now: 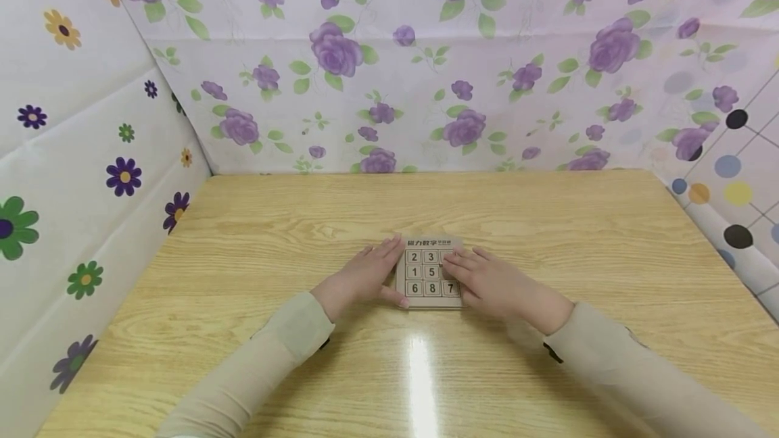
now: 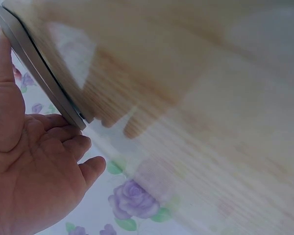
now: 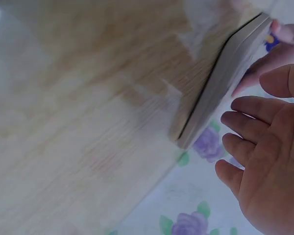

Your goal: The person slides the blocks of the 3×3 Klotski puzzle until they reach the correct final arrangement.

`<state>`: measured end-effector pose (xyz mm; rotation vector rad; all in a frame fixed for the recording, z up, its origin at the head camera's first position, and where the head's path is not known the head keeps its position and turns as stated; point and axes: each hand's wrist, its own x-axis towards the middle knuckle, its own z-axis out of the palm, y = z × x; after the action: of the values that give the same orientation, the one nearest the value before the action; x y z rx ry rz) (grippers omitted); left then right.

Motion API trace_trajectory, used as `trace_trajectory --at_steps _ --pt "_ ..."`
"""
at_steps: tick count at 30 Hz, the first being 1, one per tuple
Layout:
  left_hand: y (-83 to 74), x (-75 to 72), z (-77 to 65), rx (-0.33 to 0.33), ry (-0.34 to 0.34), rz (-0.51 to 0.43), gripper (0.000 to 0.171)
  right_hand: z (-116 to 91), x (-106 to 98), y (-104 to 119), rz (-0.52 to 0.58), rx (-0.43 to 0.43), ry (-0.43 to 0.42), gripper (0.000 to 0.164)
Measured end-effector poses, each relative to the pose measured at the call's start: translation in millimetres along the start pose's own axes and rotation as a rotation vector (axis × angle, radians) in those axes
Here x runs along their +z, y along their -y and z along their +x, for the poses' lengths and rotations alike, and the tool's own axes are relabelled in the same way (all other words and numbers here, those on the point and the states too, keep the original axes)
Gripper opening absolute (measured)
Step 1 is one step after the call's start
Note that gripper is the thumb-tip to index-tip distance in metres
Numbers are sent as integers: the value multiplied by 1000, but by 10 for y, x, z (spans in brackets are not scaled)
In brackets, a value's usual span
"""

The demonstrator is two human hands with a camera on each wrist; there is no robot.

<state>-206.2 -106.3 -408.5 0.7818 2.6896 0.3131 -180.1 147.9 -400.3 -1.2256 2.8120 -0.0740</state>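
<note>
A number slide puzzle (image 1: 432,299) lies flat on the wooden table, with printed characters along its far edge. The visible tiles read 2, 3; 1, 5; and 6, 8, 7 from far to near row. My left hand (image 1: 371,274) holds its left side, thumb at the near left corner and fingers at the far left. In the left wrist view, the left hand (image 2: 44,161) spans the puzzle's side (image 2: 44,73). My right hand (image 1: 493,282) lies over the right column, its extended fingers hiding tiles there. The right wrist view shows the right hand's (image 3: 264,142) fingers apart and loosely bent.
The wooden table (image 1: 304,215) has a glossy surface with a bright reflection near the front. Flower-print cloth (image 1: 389,86) stands behind it. Another flowered cloth (image 1: 91,188) borders the left, and a dotted cloth (image 1: 739,174) the right.
</note>
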Motion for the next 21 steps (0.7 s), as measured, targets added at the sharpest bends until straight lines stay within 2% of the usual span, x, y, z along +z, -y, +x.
trace_trajectory --at_steps 7,21 --pt "-4 -6 -8 5 -2 -2 113 65 46 -72 6 23 37 52" --pt "-15 -10 -3 -4 6 -10 113 -124 44 112 -18 -10 25 50"
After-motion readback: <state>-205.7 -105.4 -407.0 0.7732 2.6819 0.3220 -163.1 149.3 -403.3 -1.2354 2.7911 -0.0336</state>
